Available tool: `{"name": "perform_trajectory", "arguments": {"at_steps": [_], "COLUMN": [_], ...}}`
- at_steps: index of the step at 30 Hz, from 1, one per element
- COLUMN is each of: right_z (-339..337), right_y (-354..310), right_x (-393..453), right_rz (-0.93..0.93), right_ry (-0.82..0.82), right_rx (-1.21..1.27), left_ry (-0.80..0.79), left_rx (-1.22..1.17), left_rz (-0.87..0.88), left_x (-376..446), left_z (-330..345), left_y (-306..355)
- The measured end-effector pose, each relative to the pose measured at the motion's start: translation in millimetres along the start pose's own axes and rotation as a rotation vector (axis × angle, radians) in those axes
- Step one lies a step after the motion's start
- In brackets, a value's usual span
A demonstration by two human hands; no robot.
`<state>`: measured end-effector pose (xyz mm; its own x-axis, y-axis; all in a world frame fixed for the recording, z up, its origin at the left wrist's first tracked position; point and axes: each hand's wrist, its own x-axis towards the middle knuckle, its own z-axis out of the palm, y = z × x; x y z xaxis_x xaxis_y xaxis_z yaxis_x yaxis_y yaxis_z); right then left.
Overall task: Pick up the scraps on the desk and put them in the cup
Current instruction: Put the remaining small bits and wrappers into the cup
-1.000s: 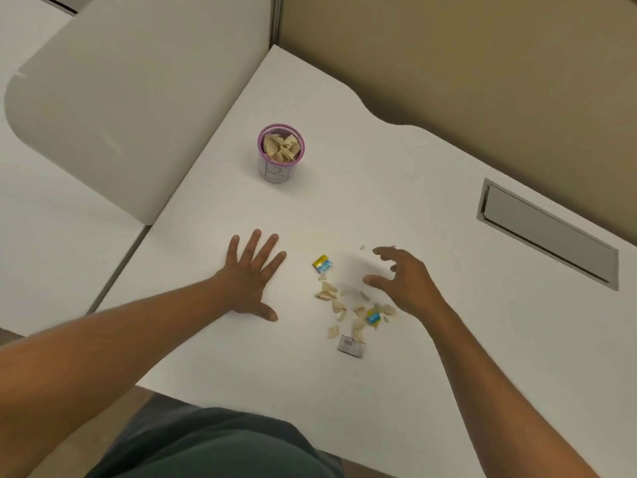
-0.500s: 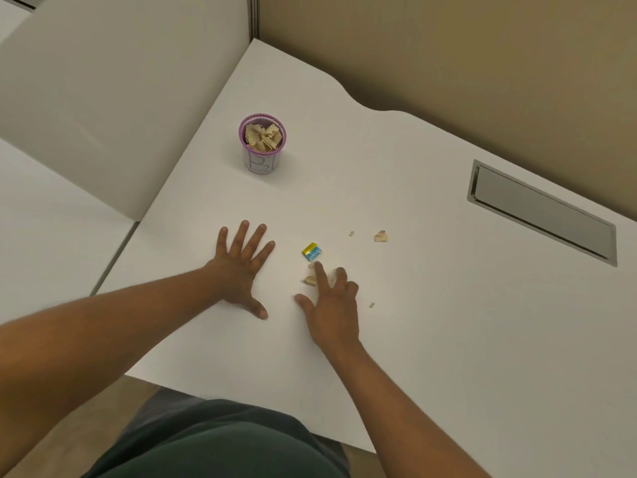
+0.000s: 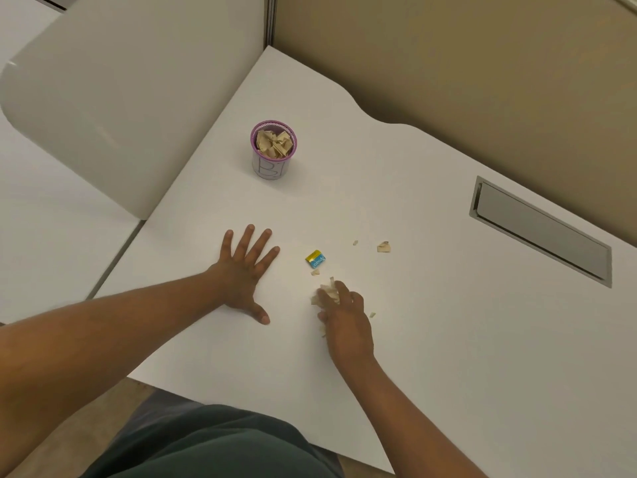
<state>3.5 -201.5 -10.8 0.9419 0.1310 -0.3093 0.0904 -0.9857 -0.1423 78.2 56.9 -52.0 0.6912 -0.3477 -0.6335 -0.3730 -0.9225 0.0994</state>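
A purple-rimmed cup (image 3: 273, 167) stuffed with beige paper scraps stands on the white desk (image 3: 431, 322), far from both hands. My right hand (image 3: 344, 315) curls over a bunch of beige scraps (image 3: 327, 291) that poke out between its fingers. A yellow and blue wrapper piece (image 3: 315, 259) lies just beyond it, with a tiny beige bit (image 3: 315, 272) beside. Further right lie a beige scrap (image 3: 383, 247) and a small crumb (image 3: 355, 242). Another crumb (image 3: 372, 314) rests right of my right hand. My left hand (image 3: 246, 270) lies flat on the desk, fingers spread.
A grey cable hatch (image 3: 541, 232) is set into the desk at the right. A white partition panel (image 3: 120, 98) rises on the left and a tan wall (image 3: 482, 63) runs behind. The desk's front edge runs just above my lap.
My right hand swept left over the scrap pile, then its fingers curled and gathered the beige scraps. The left hand stayed flat.
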Motion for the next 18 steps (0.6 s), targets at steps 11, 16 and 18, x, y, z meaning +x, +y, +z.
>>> {"name": "perform_trajectory", "arguments": {"at_steps": [11,16,18], "right_z": [5,-34,-61], "right_y": [0,-20,-31], "right_x": [21,36,51], "right_rz": [-0.064,0.217,0.258], "right_ry": [0.027,0.100,0.104], "right_rx": [0.141,0.568,0.716], "left_ry": [0.108,0.168,0.186], "left_rx": [-0.026,-0.064,-0.060], "left_rz": [0.077,0.117,0.117], "left_x": [-4,-5,-5], "left_z": [7,11,14], "left_y": [-3,-11,-11]}}
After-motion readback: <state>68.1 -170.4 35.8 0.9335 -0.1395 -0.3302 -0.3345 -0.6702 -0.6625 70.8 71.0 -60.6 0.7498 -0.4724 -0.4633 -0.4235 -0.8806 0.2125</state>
